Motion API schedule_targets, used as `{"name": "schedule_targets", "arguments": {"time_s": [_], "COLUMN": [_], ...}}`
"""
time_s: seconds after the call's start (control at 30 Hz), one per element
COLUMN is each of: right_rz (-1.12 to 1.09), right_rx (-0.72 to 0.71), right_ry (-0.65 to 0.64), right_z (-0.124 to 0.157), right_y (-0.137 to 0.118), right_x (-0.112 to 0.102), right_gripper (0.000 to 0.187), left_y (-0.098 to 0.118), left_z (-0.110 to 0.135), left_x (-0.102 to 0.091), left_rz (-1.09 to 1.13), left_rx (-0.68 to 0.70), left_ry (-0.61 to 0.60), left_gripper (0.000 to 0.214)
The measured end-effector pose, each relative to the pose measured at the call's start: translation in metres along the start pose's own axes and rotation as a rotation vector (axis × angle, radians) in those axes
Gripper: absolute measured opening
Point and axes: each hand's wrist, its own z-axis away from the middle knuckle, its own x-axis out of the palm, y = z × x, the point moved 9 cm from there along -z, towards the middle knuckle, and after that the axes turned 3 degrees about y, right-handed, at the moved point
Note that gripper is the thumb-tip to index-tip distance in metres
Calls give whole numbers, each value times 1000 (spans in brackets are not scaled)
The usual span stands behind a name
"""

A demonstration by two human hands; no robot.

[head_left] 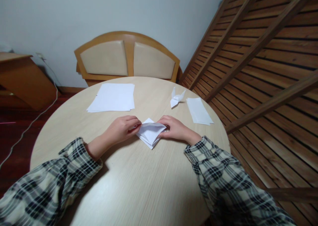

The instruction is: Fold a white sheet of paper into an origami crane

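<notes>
A partly folded white paper lies on the round light-wood table, shaped like a kite with its point toward me. My left hand pinches its left corner with fingers closed. My right hand grips its right side, fingers curled on the top flap, which is lifted slightly. Both arms wear plaid sleeves.
A stack of white sheets lies at the table's far left. A small folded paper figure and a narrow paper strip stack sit at the far right. A padded wooden chair back stands behind the table; a slatted wooden frame leans at right.
</notes>
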Motion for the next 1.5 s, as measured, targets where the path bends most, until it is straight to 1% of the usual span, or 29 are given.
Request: {"name": "schedule_targets", "arguments": {"time_s": [0.13,0.17,0.23,0.27,0.3,0.37,0.43,0.57,0.63,0.73,0.83,0.93,1.03,1.13,1.27,1.37,1.43,1.5], "right_rz": [-16,-28,-61,-83,-108,-143,-113,-62,-75,-85,-57,-30,-1,11,37,121,180,216], "right_rx": [11,12,11,11,13,33,54,76,86,91,115,160,180,184,165,139,139,149], "right_ry": [-48,-59,-71,-65,-47,29,109,131,156,199,210,224,238,243,240,235,241,253], "right_z": [0,1,0,0,-1,-2,-3,-5,-5,-5,-6,-7,-8,-8,-10,-11,-12,-12], "right_y": [-1,-1,0,1,1,5,9,15,17,16,15,16,15,14,13,12,12,12], "right_x": [2,2,4,4,4,1,0,6,6,4,3,4,3,3,4,6,7,8], "right_gripper": [43,43,32,24,21,29,26,8,8,13,17,19,21,23,19,15,13,12], "left_y": [-5,-5,-6,-6,-5,-5,-4,-6,-7,-10,-12,-16,-20,-23,-23,-21,-21,-24], "left_z": [0,0,0,0,0,-1,-2,-3,-3,-3,-3,-3,-2,-1,-2,-3,-4,-4], "left_x": [1,1,1,1,1,2,4,7,8,9,9,11,14,18,16,15,16,17], "left_rz": [7,6,2,1,2,4,1,-15,-21,-32,-40,-18,25,53,9,-38,-79,-116], "left_rx": [-59,-65,-67,-65,-63,-66,-77,-124,-142,-152,-162,-201,-242,-268,-249,-231,-262,-324], "left_ry": [24,32,50,59,64,63,48,11,0,5,25,34,13,-17,2,8,-6,-37], "left_gripper": [15,13,11,11,11,10,10,11,11,10,11,13,10,15,15,22,26,28]}}
